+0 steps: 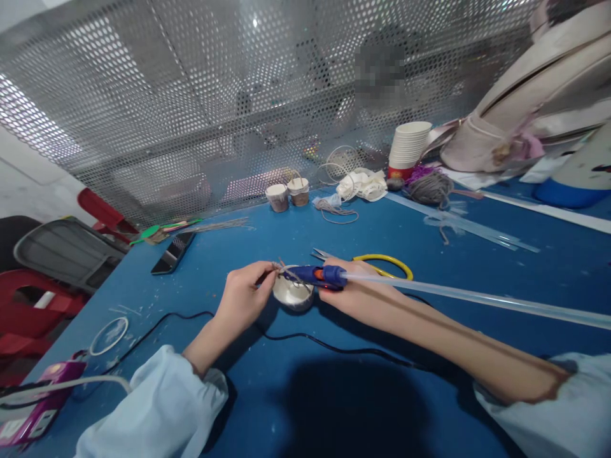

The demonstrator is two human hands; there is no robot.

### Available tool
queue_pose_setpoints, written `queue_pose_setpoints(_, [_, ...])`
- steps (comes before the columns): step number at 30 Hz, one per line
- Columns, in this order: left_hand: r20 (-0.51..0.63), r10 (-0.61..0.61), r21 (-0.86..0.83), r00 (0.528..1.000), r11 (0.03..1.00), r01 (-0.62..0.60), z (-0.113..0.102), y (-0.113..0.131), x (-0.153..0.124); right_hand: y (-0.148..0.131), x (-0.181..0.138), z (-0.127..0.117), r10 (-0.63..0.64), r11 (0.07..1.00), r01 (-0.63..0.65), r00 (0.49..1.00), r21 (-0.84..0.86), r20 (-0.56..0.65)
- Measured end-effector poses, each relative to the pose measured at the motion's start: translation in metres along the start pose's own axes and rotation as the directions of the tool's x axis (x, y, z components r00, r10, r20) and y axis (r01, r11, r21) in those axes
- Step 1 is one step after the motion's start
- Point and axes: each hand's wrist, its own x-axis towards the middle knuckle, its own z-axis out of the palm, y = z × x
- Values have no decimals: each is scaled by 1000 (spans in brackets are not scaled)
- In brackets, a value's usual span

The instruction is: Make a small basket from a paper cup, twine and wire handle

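Observation:
My right hand (pixel 351 289) grips a blue hot glue gun (pixel 317 276) with a long clear glue stick (pixel 477 298) trailing out to the right. Its nozzle points left over a small white cup-shaped piece (pixel 292 294) lying on the blue table (pixel 334 394). My left hand (pixel 245 292) pinches thin wire or twig ends (pixel 282 268) at the top of that piece. A black cord (pixel 334 346) runs across the table below my hands.
Yellow-handled scissors (pixel 382 262) lie just behind my right hand. A phone (pixel 172 252), two small cups (pixel 287 193), a stack of paper cups (pixel 408 147), grey yarn (pixel 429 188) and a bag (pixel 520 108) sit farther back. A power strip (pixel 35 407) and wire ring (pixel 109 335) lie left. Perforated metal panel behind.

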Motion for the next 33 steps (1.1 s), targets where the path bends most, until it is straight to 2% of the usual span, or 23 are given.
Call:
queue_pose_setpoints(10, [-5,8,29,1000,1000,-8,0,-1,0,6,0,7,-28,1000,28,999,9,-41])
queue_pose_setpoints(18, [-3,23,42,1000,999,-23,-1,0,0,4,-1,6,-24,1000,23,999,-14,-39])
queue_pose_setpoints(27, [0,32,50,1000,998,-32,-1,1,0,4,-1,4,15,1000,-15,1000,-12,17])
queue_pose_setpoints(33, [2,25,41,1000,999,-26,-1,0,-1,7,0,7,-28,999,28,1000,22,-5])
